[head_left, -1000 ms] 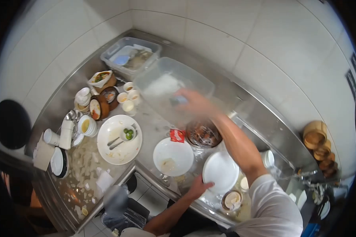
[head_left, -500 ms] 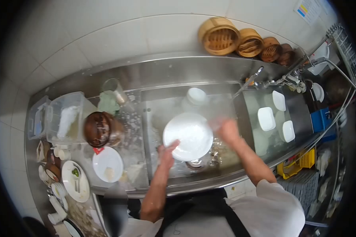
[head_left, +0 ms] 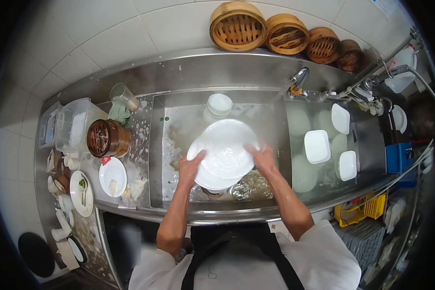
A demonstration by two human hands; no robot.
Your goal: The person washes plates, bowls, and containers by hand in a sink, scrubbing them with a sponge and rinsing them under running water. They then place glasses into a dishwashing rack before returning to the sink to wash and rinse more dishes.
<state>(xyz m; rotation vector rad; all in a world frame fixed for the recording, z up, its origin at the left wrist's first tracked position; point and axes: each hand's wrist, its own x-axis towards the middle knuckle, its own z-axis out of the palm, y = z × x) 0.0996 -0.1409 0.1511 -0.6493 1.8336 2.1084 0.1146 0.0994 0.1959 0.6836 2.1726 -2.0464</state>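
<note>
Over the left sink basin point(head_left: 275, 123), my left hand point(head_left: 189, 167) and my right hand point(head_left: 264, 160) grip a wet white plate point(head_left: 227, 147) by its opposite sides. The left thumb lies over the rim. The right fingertips are slightly blurred. Below this plate, the edge of another white plate point(head_left: 212, 182) shows, mostly covered. Small white bowls point(head_left: 220, 104) are stacked just behind the plates. Bubbly water point(head_left: 253, 186) churns near the front wall of the basin.
Square white dishes point(head_left: 317, 147) sit in the water-filled right basin, beside the faucet point(head_left: 298, 79). Bamboo steamers point(head_left: 239, 26) line the back ledge. On the left counter are a brown steamer point(head_left: 108, 137), a white plate point(head_left: 113, 169), clear tubs point(head_left: 75, 126) and an oval plate point(head_left: 82, 193).
My right hand has come in from beside the plate and now holds its right edge. The plate is lifted, exposing another plate below it. The camera view has shifted.
</note>
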